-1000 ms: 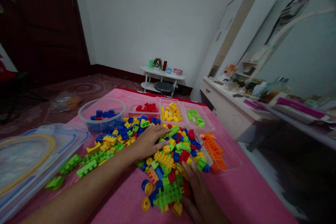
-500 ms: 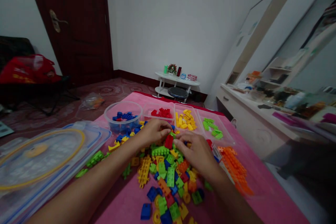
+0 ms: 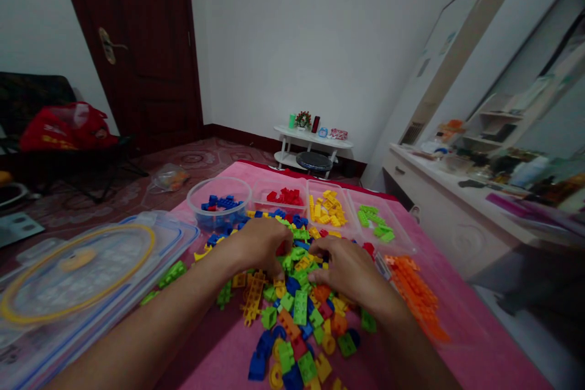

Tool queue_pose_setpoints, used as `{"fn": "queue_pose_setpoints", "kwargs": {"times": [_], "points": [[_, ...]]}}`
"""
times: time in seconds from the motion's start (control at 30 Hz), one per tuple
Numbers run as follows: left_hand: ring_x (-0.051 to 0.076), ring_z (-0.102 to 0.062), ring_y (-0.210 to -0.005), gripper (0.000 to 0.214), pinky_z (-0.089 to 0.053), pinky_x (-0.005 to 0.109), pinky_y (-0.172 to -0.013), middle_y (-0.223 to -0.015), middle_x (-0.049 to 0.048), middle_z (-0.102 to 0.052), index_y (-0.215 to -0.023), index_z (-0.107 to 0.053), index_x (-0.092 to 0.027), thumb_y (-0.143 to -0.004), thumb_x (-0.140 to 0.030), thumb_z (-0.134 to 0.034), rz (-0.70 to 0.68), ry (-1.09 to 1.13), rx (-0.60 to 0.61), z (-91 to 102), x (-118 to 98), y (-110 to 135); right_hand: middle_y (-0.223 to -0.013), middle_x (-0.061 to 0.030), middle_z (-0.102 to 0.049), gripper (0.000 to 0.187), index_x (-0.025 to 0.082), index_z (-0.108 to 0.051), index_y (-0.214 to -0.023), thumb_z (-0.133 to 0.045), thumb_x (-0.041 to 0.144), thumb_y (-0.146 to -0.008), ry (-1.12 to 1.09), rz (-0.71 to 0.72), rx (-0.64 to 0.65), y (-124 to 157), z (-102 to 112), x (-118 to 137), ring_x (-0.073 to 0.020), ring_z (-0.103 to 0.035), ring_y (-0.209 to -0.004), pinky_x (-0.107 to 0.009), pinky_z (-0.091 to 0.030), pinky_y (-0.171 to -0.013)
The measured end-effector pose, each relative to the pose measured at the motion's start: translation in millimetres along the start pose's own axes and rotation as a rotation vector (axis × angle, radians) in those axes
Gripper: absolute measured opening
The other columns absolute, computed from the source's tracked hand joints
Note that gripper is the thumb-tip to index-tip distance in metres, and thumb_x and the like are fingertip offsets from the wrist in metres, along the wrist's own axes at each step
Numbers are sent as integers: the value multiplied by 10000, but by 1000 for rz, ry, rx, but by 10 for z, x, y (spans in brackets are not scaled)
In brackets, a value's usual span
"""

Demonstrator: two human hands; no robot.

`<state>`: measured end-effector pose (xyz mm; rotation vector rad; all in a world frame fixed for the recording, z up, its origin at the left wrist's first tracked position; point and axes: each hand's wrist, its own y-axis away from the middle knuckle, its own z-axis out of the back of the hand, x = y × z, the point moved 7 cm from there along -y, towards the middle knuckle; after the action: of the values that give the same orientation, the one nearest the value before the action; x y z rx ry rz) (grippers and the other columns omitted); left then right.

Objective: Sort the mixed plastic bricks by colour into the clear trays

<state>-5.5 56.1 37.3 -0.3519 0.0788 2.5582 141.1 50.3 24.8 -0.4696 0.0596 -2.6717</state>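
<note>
Over the loose pile of toy building bricks (image 3: pixel 300 308), my left hand (image 3: pixel 262 245) is curled, with a red brick (image 3: pixel 281 248) showing in its bent fingers. Part of that brick is hidden by the hand. My right hand (image 3: pixel 345 262) rests at the pile's right side, thumb and fingers apart around green and yellow bricks, with nothing visibly held. Beyond the hands are a round clear tub (image 3: pixel 188 198) of blue bricks and clear trays with red bricks (image 3: pixel 286 196), yellow bricks (image 3: pixel 329 208) and green bricks (image 3: pixel 375 223). Orange bricks (image 3: pixel 414 292) lie in a tray to the right.
Clear plastic lids (image 3: pixel 169 244) with a yellow ring lie on the left of the pink-covered table (image 3: pixel 205 347). Past its far edge stand a black round stool (image 3: pixel 314 161) and a white shelf (image 3: pixel 315 136). A white dresser (image 3: pixel 439 195) runs along the right.
The red brick that was between both hands is now at my left hand, which has turned downward. My right hand's fingers have come away from it and spread over the pile.
</note>
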Motion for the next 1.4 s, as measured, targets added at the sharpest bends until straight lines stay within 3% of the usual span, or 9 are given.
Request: {"fn": "queue_pose_setpoints", "kwargs": {"times": [0.1, 0.23, 0.33, 0.57, 0.7, 0.8, 1.03, 1.2, 1.4], "points": [[218, -607, -713, 317, -425, 271, -609, -780, 34, -675, -784, -691, -223, -486, -272, -790, -2, -91, -8, -67, -89, -9, -1025, -57, -689, 454, 257, -672, -1034, -774, 327, -598, 54, 28, 23, 16, -71, -33, -252, -620, -945, -318, -420, -779], [182, -604, -670, 239, -419, 249, -602, -724, 25, -681, -758, -706, -212, -564, -107, -615, -83, 29, -3, -69, -62, -12, -972, -67, -682, 276, 222, -684, -973, -670, 277, -703, 58, 32, 45, 32, -82, -105, -229, -620, -891, -299, -417, -746], [131, -571, -600, 264, -395, 211, -564, -677, -3, -670, -776, -713, -202, -593, -110, -545, -108, 183, -6, 6, 5, -25, -930, -56, -669, 234, 214, -686, -929, -632, 236, -702, 39, 28, 49, 57, 23, -96, -209, -609, -839, -281, -408, -698], [113, -543, -570, 209, -382, 204, -560, -618, 3, -637, -702, -700, -133, -682, -199, -502, 87, 300, -255, 175, 221, -168, -871, -33, -654, 245, 193, -662, -965, -593, 216, -731, -160, 6, -188, -55, 138, -13, -147, -571, -685, -261, -412, -658], [148, -594, -689, 213, -426, 220, -643, -748, 21, -681, -766, -706, -154, -686, -206, -516, 66, 281, -308, 73, 263, -217, -828, -17, -639, 298, 203, -638, -1017, -562, 148, -734, -186, 60, -221, -128, -107, 39, -154, -580, -731, -262, -421, -702], [159, -598, -693, 289, -424, 225, -624, -786, 17, -688, -889, -706, -196, -644, -178, -554, 57, 214, -240, -106, 259, -253, -919, -18, -646, 322, 229, -631, -1010, -529, 103, -732, -118, 92, -197, -117, -233, 110, -162, -590, -793, -269, -415, -725], [168, -605, -713, 295, -408, 227, -616, -778, 35, -692, -861, -712, -208, -649, -121, -526, 63, 156, -223, -204, 206, -272, -1041, -25, -638, 360, 250, -628, -1054, -513, 102, -747, -69, 104, -204, -73, -207, 184, -188, -588, -956, -275, -410, -789], [118, -551, -583, 163, -377, 198, -542, -650, 7, -638, -761, -665, -142, -700, -191, -522, 56, 472, -217, -110, 306, -276, -902, -33, -649, 195, 197, -656, -918, -579, 225, -741, -578, -33, -393, -89, -39, -41, -169, -583, -777, -276, -436, -691], [75, -487, -511, 183, -389, 190, -520, -604, -16, -578, -773, -602, -114, -695, -280, -601, 35, 1001, -205, -80, 256, -314, -733, 10, -614, 212, 189, -604, -838, -644, 316, -673, -1688, -405, -313, -98, -397, -221, -117, -520, -576, -201, -344, -438]]}}
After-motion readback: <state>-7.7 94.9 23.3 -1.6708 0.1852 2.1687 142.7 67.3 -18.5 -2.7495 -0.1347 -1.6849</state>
